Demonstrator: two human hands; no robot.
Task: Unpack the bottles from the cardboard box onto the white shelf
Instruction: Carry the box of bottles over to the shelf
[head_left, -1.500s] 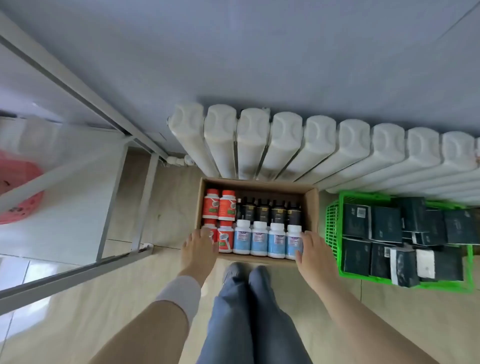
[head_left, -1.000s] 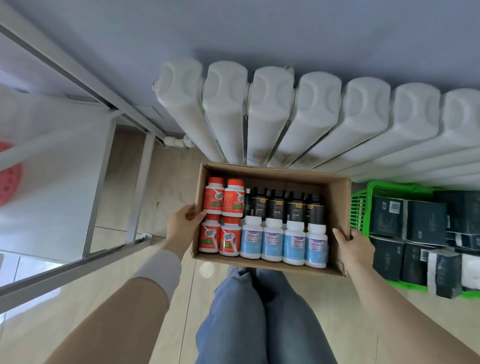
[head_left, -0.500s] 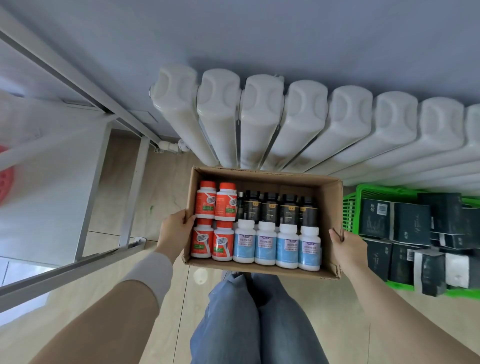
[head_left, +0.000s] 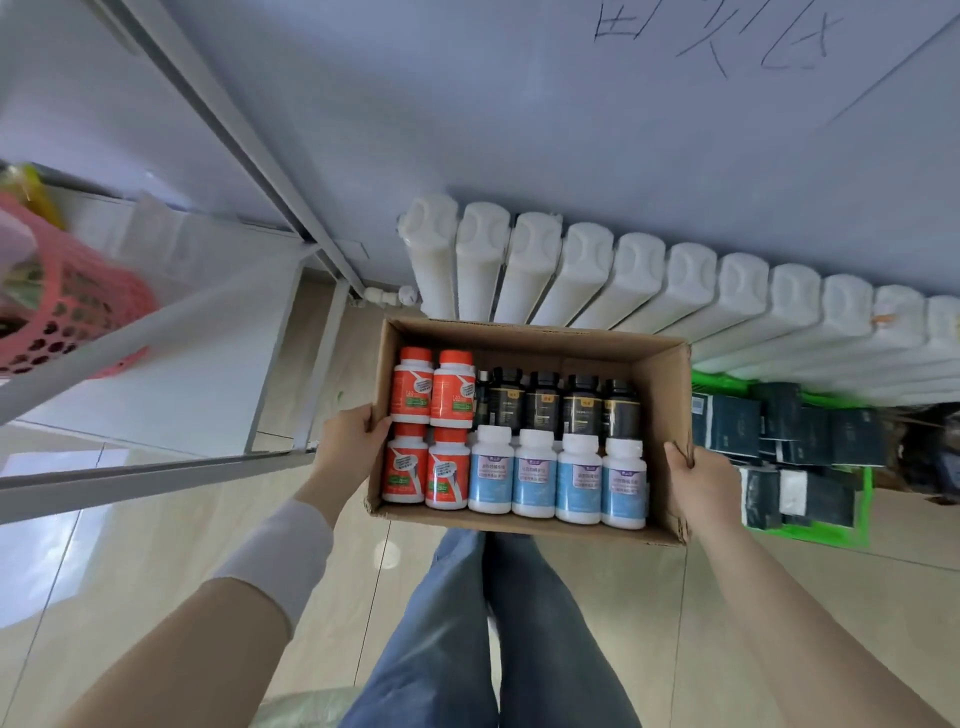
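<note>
An open cardboard box (head_left: 667, 395) hangs in the air above my legs, held between both hands. My left hand (head_left: 349, 441) grips its left wall, thumb over the rim. My right hand (head_left: 698, 480) grips the right wall the same way. Inside stand several orange-capped bottles (head_left: 434, 395) on the left, dark bottles (head_left: 545, 405) at the back, and white-capped bottles with blue labels (head_left: 556, 480) in front. The white shelf (head_left: 171, 374) with its grey metal frame is to the left.
A pink plastic basket (head_left: 72, 312) sits on the shelf at far left. A white radiator (head_left: 623, 280) runs along the blue wall behind the box. A green crate (head_left: 810, 530) of dark packets stands on the tiled floor to the right.
My hands took hold of the box's sides and lifted it off the floor. The view has tilted up, and the pink basket on the shelf has come into sight.
</note>
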